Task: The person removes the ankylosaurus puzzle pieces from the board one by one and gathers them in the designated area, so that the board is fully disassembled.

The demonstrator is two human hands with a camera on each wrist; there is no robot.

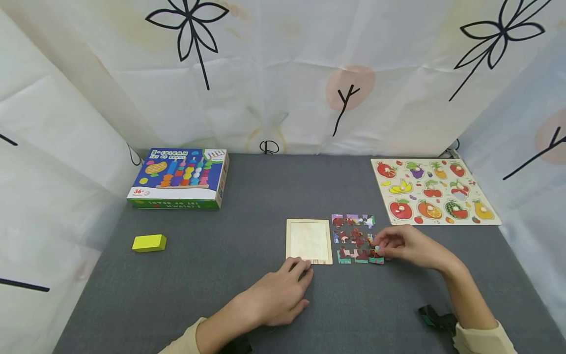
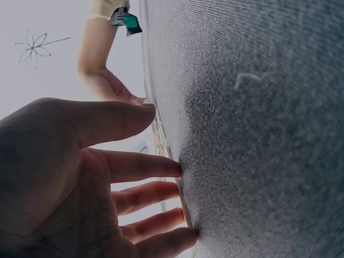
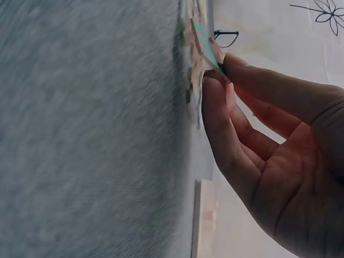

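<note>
My right hand pinches a jigsaw piece between thumb and index finger, tilted up at the lower right corner of the laid-out pieces. The other jigsaw pieces lie in loose rows, with small gaps, showing a dark red figure and teal lower edges. Just left of them lies a square wooden puzzle tray with a raised rim and bare bottom. On the tray's near edge rest the fingertips of my left hand; its fingers are spread and loosely bent in the left wrist view, thumb apart.
At the back left stands a blue bead-set box, with a yellow block nearer on the left. A fruit puzzle board lies at the back right, beyond my right hand. White printed cloth walls in the grey table.
</note>
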